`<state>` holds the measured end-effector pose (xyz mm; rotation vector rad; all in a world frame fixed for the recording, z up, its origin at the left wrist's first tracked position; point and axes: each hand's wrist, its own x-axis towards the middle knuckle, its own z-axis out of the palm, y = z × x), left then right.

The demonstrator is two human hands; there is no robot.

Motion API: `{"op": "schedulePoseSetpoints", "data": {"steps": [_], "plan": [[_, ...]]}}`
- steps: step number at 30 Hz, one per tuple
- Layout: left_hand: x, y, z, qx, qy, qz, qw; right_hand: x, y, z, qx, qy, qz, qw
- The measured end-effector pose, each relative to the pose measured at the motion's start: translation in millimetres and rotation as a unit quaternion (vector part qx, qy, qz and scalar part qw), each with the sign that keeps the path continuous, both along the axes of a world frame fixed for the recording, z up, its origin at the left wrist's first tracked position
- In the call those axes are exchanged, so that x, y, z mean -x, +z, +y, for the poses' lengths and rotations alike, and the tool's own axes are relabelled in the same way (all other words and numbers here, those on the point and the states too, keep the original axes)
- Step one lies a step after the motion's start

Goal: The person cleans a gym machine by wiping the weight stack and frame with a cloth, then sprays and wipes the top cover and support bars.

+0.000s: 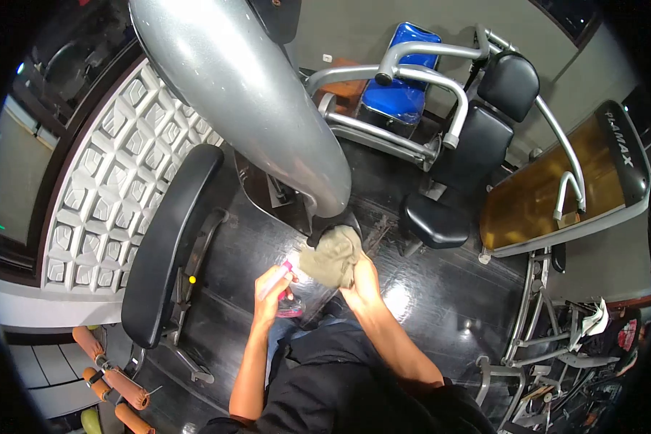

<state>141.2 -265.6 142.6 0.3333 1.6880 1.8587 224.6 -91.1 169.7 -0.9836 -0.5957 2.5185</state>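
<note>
My left hand (266, 295) is closed around a spray bottle (291, 308) with a pink-and-white trigger head and a clear body with pink at its base. The bottle's nozzle is close to the left side of a crumpled grey-green cloth (331, 257). That cloth is bunched in my right hand (364, 282), and most of the fingers are hidden behind it. Both hands are in front of my body, just below the lower end of a large silver machine frame (267, 108).
A black padded bench (168, 246) stands at left, near a white patterned wall panel (112, 184). To the right are a seated machine with a black backrest (474, 145) and a brown-panelled weight housing (546, 195). A blue chair (396, 98) stands behind. Metal parts (557, 362) lie lower right.
</note>
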Motion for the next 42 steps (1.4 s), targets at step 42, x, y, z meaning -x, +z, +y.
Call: {"op": "schedulePoseSetpoints", "data": {"steps": [42], "plan": [[102,59,16,-0.045,-0.186,0.149,0.97,1,47,-42,-0.115,-0.132,-0.01,0.985]]}}
